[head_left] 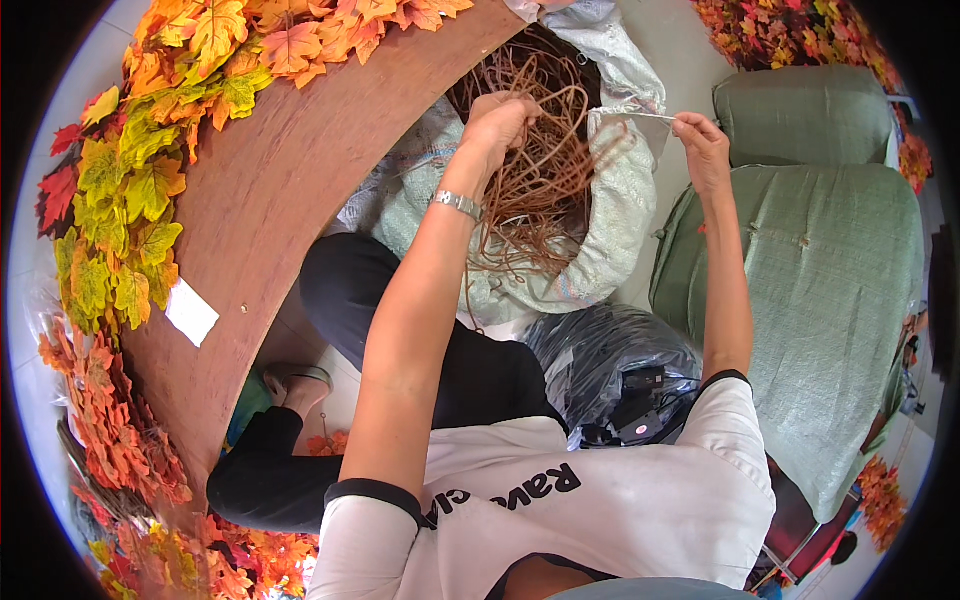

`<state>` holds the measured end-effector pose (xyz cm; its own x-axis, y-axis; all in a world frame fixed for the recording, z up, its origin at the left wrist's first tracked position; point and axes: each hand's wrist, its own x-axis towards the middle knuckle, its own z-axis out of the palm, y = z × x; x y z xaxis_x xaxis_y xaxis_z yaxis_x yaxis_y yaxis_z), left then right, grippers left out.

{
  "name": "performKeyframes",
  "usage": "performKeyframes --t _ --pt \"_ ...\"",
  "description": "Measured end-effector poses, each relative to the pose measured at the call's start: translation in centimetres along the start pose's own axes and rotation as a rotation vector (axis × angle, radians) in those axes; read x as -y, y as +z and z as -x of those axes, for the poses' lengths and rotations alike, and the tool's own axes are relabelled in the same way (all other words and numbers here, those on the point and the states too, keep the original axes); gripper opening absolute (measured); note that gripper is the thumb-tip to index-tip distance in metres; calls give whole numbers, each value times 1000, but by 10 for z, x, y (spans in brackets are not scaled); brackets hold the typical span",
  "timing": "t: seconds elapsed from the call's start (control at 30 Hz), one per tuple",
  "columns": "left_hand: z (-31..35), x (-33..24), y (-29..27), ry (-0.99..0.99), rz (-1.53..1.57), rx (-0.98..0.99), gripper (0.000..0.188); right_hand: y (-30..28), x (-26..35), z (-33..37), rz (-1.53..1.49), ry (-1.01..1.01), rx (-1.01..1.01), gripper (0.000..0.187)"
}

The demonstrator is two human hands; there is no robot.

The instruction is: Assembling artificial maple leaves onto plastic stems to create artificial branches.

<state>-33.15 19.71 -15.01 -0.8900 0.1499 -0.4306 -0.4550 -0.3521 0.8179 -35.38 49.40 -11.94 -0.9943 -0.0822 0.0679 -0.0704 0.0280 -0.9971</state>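
A white woven sack (625, 180) stands with its mouth gaping, full of tangled brown vine-like strands (545, 150). My left hand (500, 122), with a silver watch on the wrist, is closed around some of these strands at the sack's mouth. To the right, my right hand (702, 145) pinches the end of a thin white strip (645, 114). This strip stretches from the sack's right rim to my fingertips.
A brown wooden table (270, 180) curves along the left, edged with artificial autumn leaves (150, 180) and bearing a white paper piece (191, 313). Large green wrapped bales (800, 260) stand at right. A dark plastic bag (610, 355) lies near my lap.
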Motion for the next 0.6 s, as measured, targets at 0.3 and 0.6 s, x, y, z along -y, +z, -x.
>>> performKeyframes --t 0.3,0.6 --pt "80 -15 0 300 -749 -296 20 67 15 9 748 -417 -2 15" --pt "62 -2 2 288 -299 -266 12 101 3 7 973 -543 320 20"
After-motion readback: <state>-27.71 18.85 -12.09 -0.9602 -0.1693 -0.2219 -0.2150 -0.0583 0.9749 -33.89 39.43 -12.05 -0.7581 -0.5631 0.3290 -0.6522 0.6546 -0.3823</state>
